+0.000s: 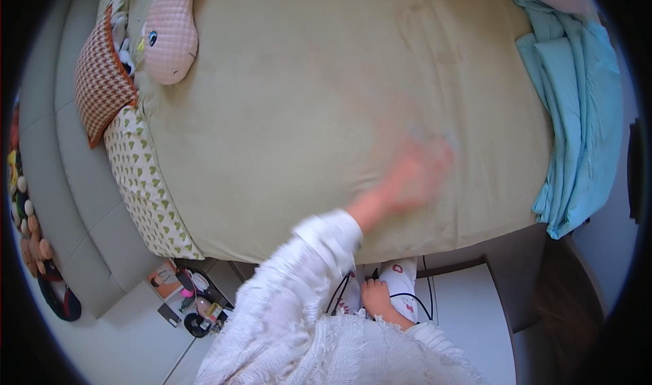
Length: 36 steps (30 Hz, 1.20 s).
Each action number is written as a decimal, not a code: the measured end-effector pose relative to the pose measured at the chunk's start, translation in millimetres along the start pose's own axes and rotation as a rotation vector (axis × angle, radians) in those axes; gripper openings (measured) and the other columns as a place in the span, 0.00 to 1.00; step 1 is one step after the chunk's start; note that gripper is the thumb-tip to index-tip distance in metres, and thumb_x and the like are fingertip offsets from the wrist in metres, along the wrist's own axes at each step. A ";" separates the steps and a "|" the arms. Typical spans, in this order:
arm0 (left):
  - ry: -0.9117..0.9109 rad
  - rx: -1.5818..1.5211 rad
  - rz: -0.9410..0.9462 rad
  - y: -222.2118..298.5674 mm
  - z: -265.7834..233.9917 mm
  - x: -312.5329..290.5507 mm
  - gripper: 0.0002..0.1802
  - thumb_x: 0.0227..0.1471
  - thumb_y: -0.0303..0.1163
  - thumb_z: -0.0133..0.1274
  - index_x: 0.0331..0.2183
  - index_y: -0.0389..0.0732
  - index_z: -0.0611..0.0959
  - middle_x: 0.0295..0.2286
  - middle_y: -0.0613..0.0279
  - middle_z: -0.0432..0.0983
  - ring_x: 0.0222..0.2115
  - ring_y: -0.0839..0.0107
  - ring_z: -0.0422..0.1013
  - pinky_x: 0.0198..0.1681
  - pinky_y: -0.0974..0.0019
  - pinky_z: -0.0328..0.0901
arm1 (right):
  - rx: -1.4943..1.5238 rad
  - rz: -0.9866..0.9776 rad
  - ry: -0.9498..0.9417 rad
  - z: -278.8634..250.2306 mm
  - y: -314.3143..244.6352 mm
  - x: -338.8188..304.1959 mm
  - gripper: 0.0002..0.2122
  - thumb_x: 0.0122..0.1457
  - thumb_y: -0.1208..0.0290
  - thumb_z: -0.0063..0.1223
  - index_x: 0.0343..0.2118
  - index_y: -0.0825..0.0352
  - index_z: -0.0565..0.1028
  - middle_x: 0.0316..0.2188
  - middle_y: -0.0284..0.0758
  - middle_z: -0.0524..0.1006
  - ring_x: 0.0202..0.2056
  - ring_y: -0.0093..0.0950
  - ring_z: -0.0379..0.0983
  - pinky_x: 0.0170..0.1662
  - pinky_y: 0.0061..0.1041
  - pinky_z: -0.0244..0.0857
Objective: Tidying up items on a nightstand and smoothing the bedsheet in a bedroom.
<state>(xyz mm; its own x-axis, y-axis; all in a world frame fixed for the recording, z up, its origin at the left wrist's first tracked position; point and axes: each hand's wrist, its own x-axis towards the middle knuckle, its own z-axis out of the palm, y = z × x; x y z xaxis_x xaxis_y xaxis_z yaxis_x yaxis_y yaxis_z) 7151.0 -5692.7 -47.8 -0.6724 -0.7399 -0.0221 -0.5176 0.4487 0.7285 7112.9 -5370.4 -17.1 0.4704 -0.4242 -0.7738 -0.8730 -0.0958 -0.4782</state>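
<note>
My left hand (418, 171) is stretched out over the pale green bed sheet (272, 147), low over the middle of the mattress. Motion smears its fingers. A pale greyish blur shows at the fingertips, but I cannot make out whether it is a thing in the hand. Down by my lap, my right hand (380, 297) rests on my white patterned trouser leg (401, 276), its fingers curled. A small black thing pokes out just beyond those fingers, and a black cable (424, 307) loops beside them. What the fingers hold, if anything, is hidden.
A pink plush toy (170, 45) lies at the bed's far left, beside a houndstooth cushion (105, 76) and heart-patterned bedding (146, 174). Folded turquoise fabric (570, 113) lies along the right end. Small items (200, 303) clutter a white surface at lower left, next to the grey headboard (75, 161).
</note>
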 end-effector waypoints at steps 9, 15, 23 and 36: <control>0.057 -0.118 -0.096 -25.1 -27.9 -56.1 0.27 0.53 0.33 0.41 0.55 0.39 0.59 0.56 0.51 0.49 0.58 0.58 0.45 0.60 0.58 0.40 | 0.053 0.021 0.184 -6.2 -32.1 14.3 0.08 0.47 0.69 0.45 0.28 0.66 0.71 0.26 0.38 0.72 0.31 0.33 0.69 0.34 0.33 0.61; 0.793 0.103 -0.596 -221.2 -165.2 -51.6 0.30 0.57 0.41 0.37 0.54 0.30 0.57 0.55 0.46 0.52 0.57 0.56 0.47 0.59 0.59 0.42 | 0.096 0.025 0.228 -5.6 -39.0 13.2 0.06 0.45 0.72 0.44 0.26 0.66 0.71 0.25 0.36 0.71 0.30 0.32 0.68 0.33 0.31 0.60; 0.030 -0.466 -0.293 60.7 68.9 33.0 0.25 0.52 0.30 0.40 0.52 0.37 0.62 0.52 0.50 0.56 0.50 0.55 0.53 0.54 0.58 0.47 | 0.251 -0.022 0.481 48.6 -33.1 18.2 0.07 0.47 0.70 0.43 0.27 0.64 0.72 0.25 0.36 0.72 0.31 0.32 0.68 0.33 0.31 0.58; 0.583 -0.042 -0.174 -19.6 -14.8 29.3 0.28 0.56 0.39 0.39 0.55 0.36 0.59 0.56 0.53 0.50 0.58 0.57 0.43 0.59 0.58 0.38 | 0.159 0.060 0.250 24.8 -14.2 -4.3 0.09 0.46 0.69 0.44 0.29 0.66 0.72 0.27 0.35 0.73 0.32 0.31 0.68 0.34 0.30 0.58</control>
<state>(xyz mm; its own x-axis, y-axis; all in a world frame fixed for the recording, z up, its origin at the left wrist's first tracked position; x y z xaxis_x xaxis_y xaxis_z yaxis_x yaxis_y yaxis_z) 7149.3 -5730.6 -52.6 -0.1735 -0.9584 0.2266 -0.5648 0.2853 0.7743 7126.5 -5344.9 -17.3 0.3553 -0.6349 -0.6860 -0.8578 0.0702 -0.5092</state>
